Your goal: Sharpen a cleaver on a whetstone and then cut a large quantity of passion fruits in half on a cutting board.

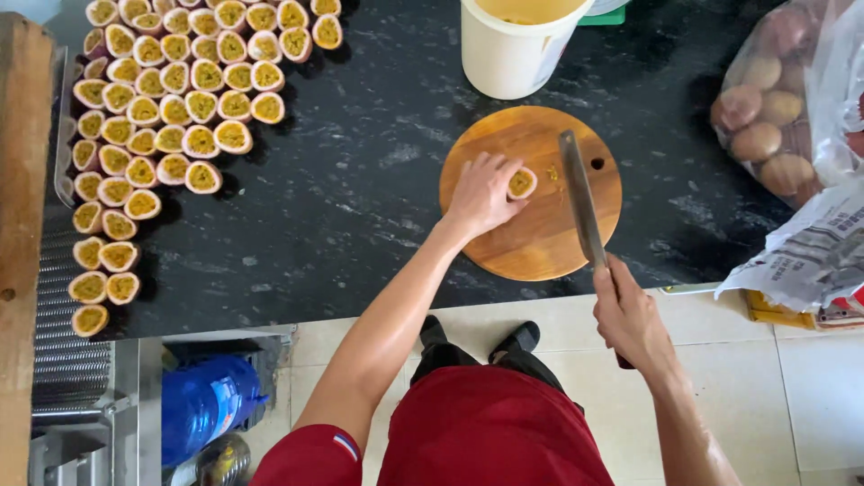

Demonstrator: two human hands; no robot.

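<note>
My left hand (482, 192) rests on the round wooden cutting board (540, 243) and holds a cut passion fruit half (521, 183), its yellow pulp facing up. My right hand (628, 315) grips the handle of a long cleaver-like knife (580, 193). The blade lies over the board's right side, just right of the fruit half and apart from it. The board sits on a black marbled counter (360, 189).
Rows of several halved passion fruits (162, 117) cover the counter's left side. A white bucket of yellow pulp (517, 40) stands behind the board. A clear bag of whole passion fruits (774, 108) lies at right. A blue bottle (207, 400) stands below the counter.
</note>
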